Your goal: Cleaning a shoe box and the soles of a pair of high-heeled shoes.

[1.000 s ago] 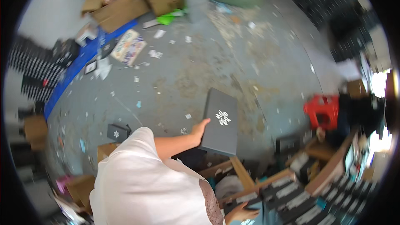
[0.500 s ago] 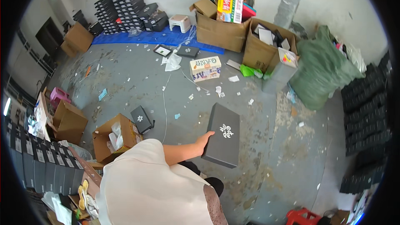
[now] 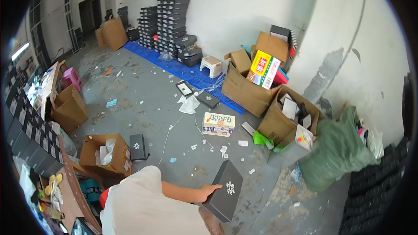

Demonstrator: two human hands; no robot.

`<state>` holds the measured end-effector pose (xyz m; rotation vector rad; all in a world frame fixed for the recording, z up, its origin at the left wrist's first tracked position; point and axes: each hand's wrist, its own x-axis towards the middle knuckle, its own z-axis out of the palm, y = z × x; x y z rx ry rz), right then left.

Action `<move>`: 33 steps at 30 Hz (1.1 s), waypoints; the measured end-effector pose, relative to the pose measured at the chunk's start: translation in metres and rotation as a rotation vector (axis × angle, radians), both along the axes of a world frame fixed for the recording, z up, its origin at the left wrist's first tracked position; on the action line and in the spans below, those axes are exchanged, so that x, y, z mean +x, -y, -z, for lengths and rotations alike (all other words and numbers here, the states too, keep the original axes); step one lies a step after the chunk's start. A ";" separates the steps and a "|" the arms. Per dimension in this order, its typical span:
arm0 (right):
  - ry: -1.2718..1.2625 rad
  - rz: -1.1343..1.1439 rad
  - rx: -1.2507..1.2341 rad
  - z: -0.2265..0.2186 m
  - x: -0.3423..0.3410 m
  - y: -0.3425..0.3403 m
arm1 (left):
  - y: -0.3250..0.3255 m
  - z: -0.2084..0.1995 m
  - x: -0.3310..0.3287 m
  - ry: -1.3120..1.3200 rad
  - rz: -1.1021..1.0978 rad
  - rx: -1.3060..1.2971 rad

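Dark grey and flat, the box [image 3: 225, 190] with a small white emblem on its lid is held out ahead of the body, tilted, over the concrete floor [image 3: 143, 100]. One hand [image 3: 208, 190] grips its near left edge, fingers curled along the side and thumb on top; the bare forearm runs back to a white sleeve [image 3: 146, 206]. Whether this is the left or right hand cannot be told from the picture, and the other hand is out of sight.

Left of the hand, near the sleeve, an open cardboard carton [image 3: 106, 154] holds crumpled paper, and a small dark box [image 3: 137, 146] with the same kind of emblem stands just beside it. Beyond the held box, farther along the floor, lies a pale printed carton [image 3: 219, 124]. To the right of the hand, well apart, sits a bulging green sack [image 3: 337, 152] against the wall, with open brown cartons [image 3: 278, 124] beside it. Far ahead, tall stacks of dark boxes [image 3: 172, 13] stand on a blue pallet [image 3: 191, 74].
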<state>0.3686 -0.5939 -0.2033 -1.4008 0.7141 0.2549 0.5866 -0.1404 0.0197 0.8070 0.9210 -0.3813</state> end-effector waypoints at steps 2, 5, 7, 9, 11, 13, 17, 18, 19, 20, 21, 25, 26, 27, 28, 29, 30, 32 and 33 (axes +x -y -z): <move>-0.007 -0.086 0.089 -0.008 0.046 0.015 | -0.020 -0.019 0.017 -0.084 -0.041 -0.007; -0.028 -0.241 0.219 -0.021 0.137 0.022 | -0.069 -0.021 0.041 -0.089 -0.198 -0.127; -0.053 -0.348 0.302 -0.029 0.204 0.015 | -0.107 -0.034 0.055 -0.109 -0.400 -0.247; -0.077 -0.451 0.399 -0.042 0.274 -0.018 | -0.151 -0.022 0.069 -0.094 -0.492 -0.275; -0.092 -0.545 0.508 -0.058 0.343 -0.077 | -0.201 -0.013 0.079 -0.066 -0.573 -0.290; -0.071 -0.602 0.553 -0.062 0.412 -0.148 | -0.255 -0.013 0.097 -0.071 -0.518 -0.390; -0.183 -0.768 -0.018 -0.178 0.502 -0.465 | -0.370 -0.014 0.125 0.060 -0.575 -0.415; -0.204 -0.869 0.026 -0.188 0.521 -0.524 | -0.401 -0.014 0.138 0.069 -0.591 -0.428; -0.236 -0.968 0.073 -0.198 0.537 -0.582 | -0.434 -0.014 0.148 0.115 -0.579 -0.467; -0.264 -1.046 0.124 -0.210 0.549 -0.634 | -0.464 -0.022 0.158 0.161 -0.547 -0.505; -0.297 -1.123 0.175 -0.222 0.556 -0.685 | -0.492 -0.033 0.169 0.216 -0.519 -0.523; -0.269 -1.041 0.384 -0.264 0.587 -0.888 | -0.603 -0.040 0.188 0.397 -0.603 -0.291; -0.286 -1.055 0.380 -0.270 0.595 -0.936 | -0.638 -0.038 0.190 0.388 -0.623 -0.292; -0.180 -1.070 0.286 -0.281 0.607 -0.971 | -0.677 -0.046 0.206 0.427 -0.560 -0.229; -0.109 -1.121 0.170 -0.285 0.619 -1.016 | -0.716 -0.048 0.214 0.452 -0.550 -0.178; -0.117 -1.136 0.164 -0.285 0.636 -1.058 | -0.754 -0.046 0.221 0.434 -0.442 -0.107; -0.071 -1.155 0.149 -0.280 0.655 -1.102 | -0.796 -0.046 0.220 0.331 -0.300 0.014; -0.032 -1.249 0.080 -0.271 0.692 -1.215 | -0.886 -0.026 0.208 0.186 -0.119 0.177; -0.057 -1.315 0.015 -0.267 0.708 -1.268 | -0.926 0.004 0.195 0.092 -0.244 0.424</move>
